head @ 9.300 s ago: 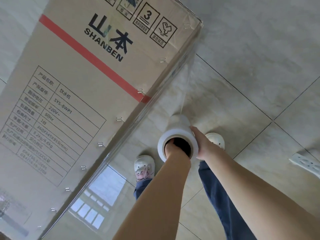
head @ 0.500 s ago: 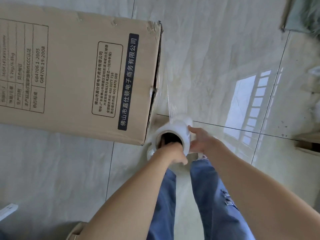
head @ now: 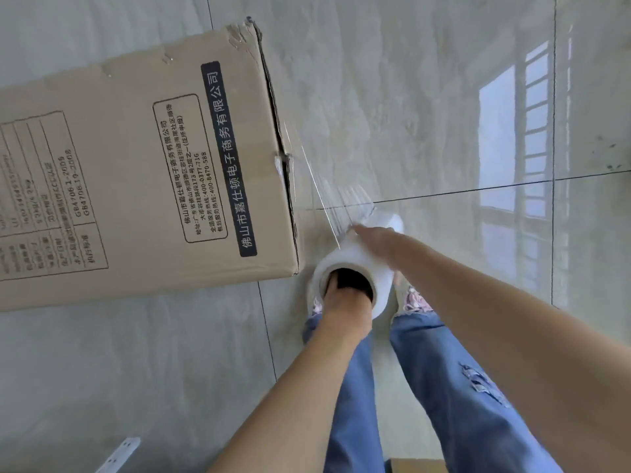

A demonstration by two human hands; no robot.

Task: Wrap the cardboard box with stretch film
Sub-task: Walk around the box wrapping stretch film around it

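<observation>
Where the hands are: as the person looks down, both arms reach out to a roll of stretch film held over the floor.
Left hand: the left hand is pushed into the dark hole at the near end of the roll. Its fingers are hidden inside, so I cannot tell if they are bent or straight.
Right hand: the right hand lies on the top side of the roll. Its fingers look straight and flat, and they point to the far end of the roll.
Film: a thin clear sheet of film runs from the roll, just past the right fingertips, up to the edge of the cardboard box.
Box: the big brown box is just to the left of the fingers, very near the roll. Its corner is beside the roll's near end. It has black print and a dark strip with white letters.
Below the hands: blue jeans and pale shoes show under the roll.
Floor: shiny grey tiles with a window's light on them, well to the right of the fingers.
</observation>
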